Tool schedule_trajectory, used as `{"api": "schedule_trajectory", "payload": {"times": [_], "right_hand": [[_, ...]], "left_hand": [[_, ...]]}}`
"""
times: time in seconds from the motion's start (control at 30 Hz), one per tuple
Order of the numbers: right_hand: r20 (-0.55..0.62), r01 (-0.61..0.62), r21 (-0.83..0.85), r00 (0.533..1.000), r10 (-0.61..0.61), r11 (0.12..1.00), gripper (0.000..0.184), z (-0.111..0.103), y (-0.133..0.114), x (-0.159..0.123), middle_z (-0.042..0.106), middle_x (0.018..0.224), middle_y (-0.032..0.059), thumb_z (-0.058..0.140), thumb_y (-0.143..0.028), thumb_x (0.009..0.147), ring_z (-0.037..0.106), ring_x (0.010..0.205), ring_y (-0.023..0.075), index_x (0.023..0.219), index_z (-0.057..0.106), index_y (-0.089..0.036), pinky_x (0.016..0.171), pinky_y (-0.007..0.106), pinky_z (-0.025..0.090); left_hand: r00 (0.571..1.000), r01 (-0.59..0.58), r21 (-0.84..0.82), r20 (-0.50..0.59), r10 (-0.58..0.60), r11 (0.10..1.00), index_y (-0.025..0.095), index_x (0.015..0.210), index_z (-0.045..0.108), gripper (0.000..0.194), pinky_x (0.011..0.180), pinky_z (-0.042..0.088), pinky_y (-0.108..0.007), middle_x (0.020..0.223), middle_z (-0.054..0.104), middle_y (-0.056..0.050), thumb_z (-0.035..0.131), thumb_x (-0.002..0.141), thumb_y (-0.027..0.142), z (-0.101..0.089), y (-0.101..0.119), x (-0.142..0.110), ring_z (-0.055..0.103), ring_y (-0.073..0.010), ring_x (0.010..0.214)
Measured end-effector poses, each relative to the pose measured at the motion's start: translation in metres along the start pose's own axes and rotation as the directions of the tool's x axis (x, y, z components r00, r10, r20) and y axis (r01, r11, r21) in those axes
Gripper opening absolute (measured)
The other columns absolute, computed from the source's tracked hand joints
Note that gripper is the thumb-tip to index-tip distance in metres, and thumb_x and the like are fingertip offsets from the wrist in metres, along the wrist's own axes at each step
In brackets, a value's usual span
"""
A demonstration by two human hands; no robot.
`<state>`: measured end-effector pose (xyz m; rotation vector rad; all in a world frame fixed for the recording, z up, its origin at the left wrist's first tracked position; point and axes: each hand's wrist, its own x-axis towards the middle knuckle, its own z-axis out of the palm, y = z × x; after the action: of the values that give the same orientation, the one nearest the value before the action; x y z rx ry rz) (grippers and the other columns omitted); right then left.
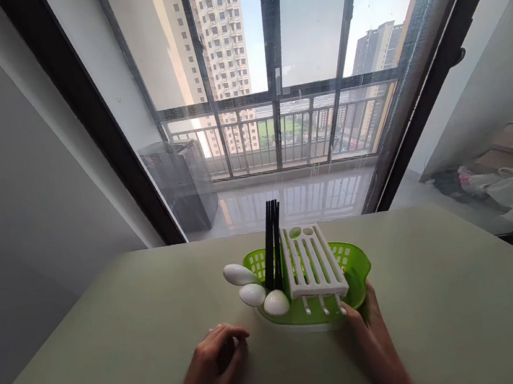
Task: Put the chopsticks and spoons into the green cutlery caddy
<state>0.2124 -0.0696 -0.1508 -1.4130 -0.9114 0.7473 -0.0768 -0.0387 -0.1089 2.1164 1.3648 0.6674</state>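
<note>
As the right hand (377,333) wraps thumb and fingers around the right end of a green basket (300,317), the left hand (207,360) hovers half-curled and holding nothing over a pale table (158,304). Standing on the tabletop, beyond the left hand, the basket carries three white spoons (252,294) and black chopsticks (269,246) beside a slotted white panel (319,288) with hooks at its lower edge.

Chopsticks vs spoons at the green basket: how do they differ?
Color: the chopsticks are black, the spoons white.
Shape: the chopsticks are thin and straight; the spoons show broad, rounded heads.
Pose: the chopsticks stand nearly upright; the spoons' heads jut out past the rim.
Shared: both are toward the left end of the basket.
</note>
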Motion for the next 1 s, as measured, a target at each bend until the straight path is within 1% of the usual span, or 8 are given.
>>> {"api": "schedule_trajectory", "payload": {"times": [0.2, 0.37, 0.5, 0.67, 0.77, 0.83, 0.93, 1.0], "right_hand": [[-0.006, -0.055, 0.033, 0.998, 0.055, 0.998, 0.074, -0.002, -0.007, -0.001, 0.055, 0.141, 0.0074, 0.056, -0.06, 0.087, 0.049, 0.128, 0.0311, 0.151, 0.035, -0.028, 0.105, 0.043, 0.041], [0.004, -0.076, 0.07, 0.997, 0.076, 0.995, 0.074, -0.001, -0.015, -0.003, 0.056, 0.141, 0.0071, 0.057, -0.06, 0.086, 0.051, 0.126, 0.0306, 0.149, 0.038, -0.027, 0.104, 0.042, 0.042], [0.006, -0.083, 0.07, 0.997, 0.083, 0.994, 0.075, -0.002, -0.012, -0.002, 0.056, 0.141, 0.008, 0.058, -0.06, 0.085, 0.052, 0.126, 0.0308, 0.149, 0.038, -0.026, 0.103, 0.042, 0.042], [0.008, -0.093, 0.065, 0.996, 0.093, 0.994, 0.075, -0.002, -0.006, 0.0, 0.052, 0.145, 0.0088, 0.057, -0.061, 0.084, 0.049, 0.13, 0.0314, 0.147, 0.039, -0.026, 0.105, 0.043, 0.041], [-0.057, -0.076, 0.097, 0.995, 0.082, 0.992, 0.072, -0.001, -0.002, 0.0, 0.047, 0.149, 0.0083, 0.058, -0.059, 0.084, 0.043, 0.135, 0.0306, 0.146, 0.037, -0.028, 0.108, 0.044, 0.037], [-0.126, -0.033, 0.098, 0.991, 0.045, 0.995, 0.068, -0.002, 0.002, 0.002, 0.045, 0.146, 0.0088, 0.059, -0.058, 0.084, 0.041, 0.136, 0.0301, 0.141, 0.038, -0.028, 0.108, 0.044, 0.036], [-0.229, 0.009, 0.091, 0.973, 0.012, 0.996, 0.055, -0.004, 0.007, 0.005, 0.048, 0.128, 0.0068, 0.058, -0.058, 0.083, 0.047, 0.122, 0.0274, 0.126, 0.042, -0.027, 0.101, 0.041, 0.038], [-0.276, -0.005, 0.114, 0.96, 0.036, 0.993, 0.046, -0.005, 0.008, 0.007, 0.047, 0.111, 0.0024, 0.057, -0.058, 0.082, 0.05, 0.107, 0.0239, 0.113, 0.042, -0.027, 0.095, 0.039, 0.039]], "left_hand": [[1.0, 0.015, -0.007, -0.004, -0.015, 1.0, 0.025, 0.096, 0.071, 0.026, 0.062, 0.048, -0.025, 0.079, 0.067, -0.003, 0.051, 0.096, 0.042, 0.0, 0.003, 0.0, 0.061, -0.0175, 0.07], [1.0, 0.011, -0.006, -0.001, -0.011, 1.0, 0.025, 0.096, 0.07, 0.025, 0.061, 0.047, -0.025, 0.076, 0.066, -0.001, 0.051, 0.096, 0.042, -0.001, 0.007, -0.001, 0.059, -0.0167, 0.068], [1.0, 0.018, 0.006, -0.016, -0.018, 1.0, 0.024, 0.095, 0.07, 0.027, 0.061, 0.046, -0.025, 0.076, 0.064, -0.002, 0.049, 0.097, 0.042, 0.0, 0.009, -0.001, 0.058, -0.0167, 0.068], [0.998, 0.054, -0.034, 0.015, -0.054, 0.998, 0.024, 0.095, 0.07, 0.03, 0.059, 0.044, -0.024, 0.075, 0.063, -0.001, 0.049, 0.096, 0.045, 0.001, 0.005, -0.001, 0.054, -0.0148, 0.065], [0.994, 0.108, -0.106, 0.035, -0.104, 0.989, 0.023, 0.099, 0.07, 0.032, 0.059, 0.044, -0.024, 0.076, 0.064, -0.001, 0.05, 0.096, 0.047, 0.001, -0.002, -0.001, 0.053, -0.0141, 0.063], [0.991, 0.136, -0.166, 0.022, -0.134, 0.977, 0.022, 0.103, 0.069, 0.034, 0.062, 0.045, -0.025, 0.082, 0.067, -0.002, 0.05, 0.095, 0.049, 0.001, -0.007, -0.001, 0.057, -0.0151, 0.067], [0.981, 0.166, -0.252, -0.058, -0.186, 0.954, 0.021, 0.108, 0.067, 0.039, 0.071, 0.05, -0.027, 0.093, 0.071, -0.005, 0.051, 0.094, 0.054, -0.002, -0.013, 0.003, 0.062, -0.0184, 0.08], [0.963, 0.161, -0.307, -0.158, -0.217, 0.938, 0.02, 0.107, 0.067, 0.043, 0.08, 0.051, -0.03, 0.097, 0.071, -0.006, 0.052, 0.092, 0.058, -0.006, -0.016, 0.009, 0.064, -0.0208, 0.089]]}}
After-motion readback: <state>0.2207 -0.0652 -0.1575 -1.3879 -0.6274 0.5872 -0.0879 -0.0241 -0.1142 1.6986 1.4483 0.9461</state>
